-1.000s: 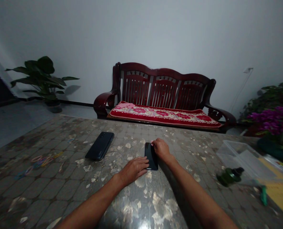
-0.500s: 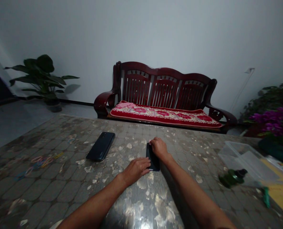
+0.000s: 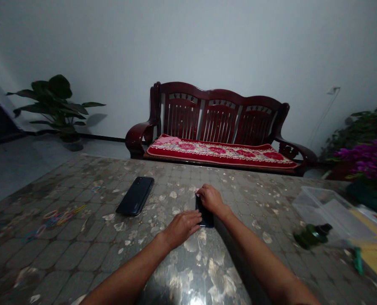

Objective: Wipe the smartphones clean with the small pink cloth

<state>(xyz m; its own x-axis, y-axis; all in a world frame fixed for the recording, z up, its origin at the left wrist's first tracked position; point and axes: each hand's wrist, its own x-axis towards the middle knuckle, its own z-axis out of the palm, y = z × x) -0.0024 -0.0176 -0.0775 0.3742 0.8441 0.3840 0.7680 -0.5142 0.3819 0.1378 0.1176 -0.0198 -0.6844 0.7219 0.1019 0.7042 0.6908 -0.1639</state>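
Note:
A small black phone lies flat on the patterned table, just past the middle. My left hand rests on its near left edge with fingers curled against it. My right hand presses on its far end, fingertips pinched at the top left corner. A second, larger dark phone lies apart to the left, untouched.
Coloured rubber bands are scattered at the left. A clear plastic box, a dark green bottle and yellow sheets sit at the right. Beyond the table stand a red wooden bench and potted plants.
Both hands stay on the small phone. The right hand has slid a little nearer over its far end, covering more of it. The view has shifted slightly.

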